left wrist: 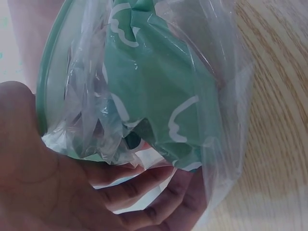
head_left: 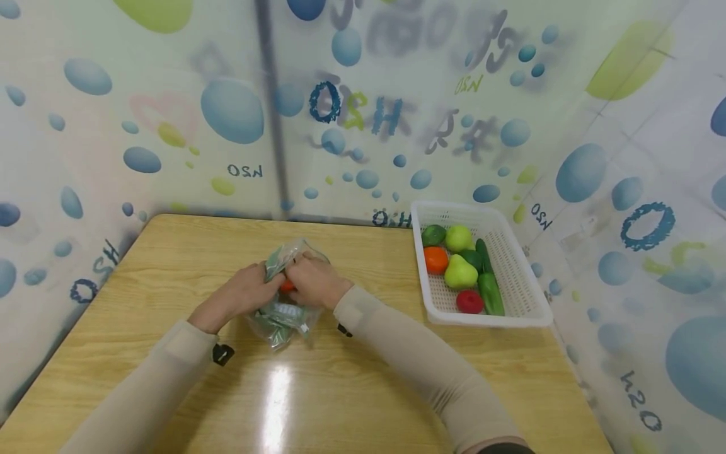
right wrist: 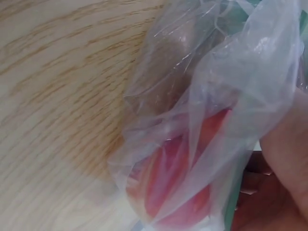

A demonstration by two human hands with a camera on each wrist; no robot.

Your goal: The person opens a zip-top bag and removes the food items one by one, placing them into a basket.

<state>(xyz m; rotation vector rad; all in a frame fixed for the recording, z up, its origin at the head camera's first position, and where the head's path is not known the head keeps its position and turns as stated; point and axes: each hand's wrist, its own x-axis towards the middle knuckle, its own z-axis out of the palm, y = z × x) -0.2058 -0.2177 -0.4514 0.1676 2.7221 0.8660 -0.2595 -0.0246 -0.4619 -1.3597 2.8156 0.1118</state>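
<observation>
A clear plastic bag point(head_left: 279, 331) with green printing and a green strip along its mouth sits on the wooden table. My left hand point(head_left: 249, 287) grips one side of it; in the left wrist view its fingers point(left wrist: 154, 209) curl against the bag beside the green printed plastic. From the other side my right hand point(head_left: 314, 279) holds the bag near its mouth. Between the hands shows a bit of a red-orange item point(head_left: 287, 285). Through the film in the right wrist view, a rounded red item point(right wrist: 175, 185) lies in the bag, its kind blurred by the plastic.
A white plastic basket point(head_left: 488, 320) stands at the table's back right. It holds a green pear point(head_left: 460, 272), a green apple point(head_left: 459, 238), an orange-red round item point(head_left: 436, 260), a dark red one point(head_left: 470, 301), a cucumber point(head_left: 491, 294) and other green produce. Patterned walls border the table point(head_left: 363, 391).
</observation>
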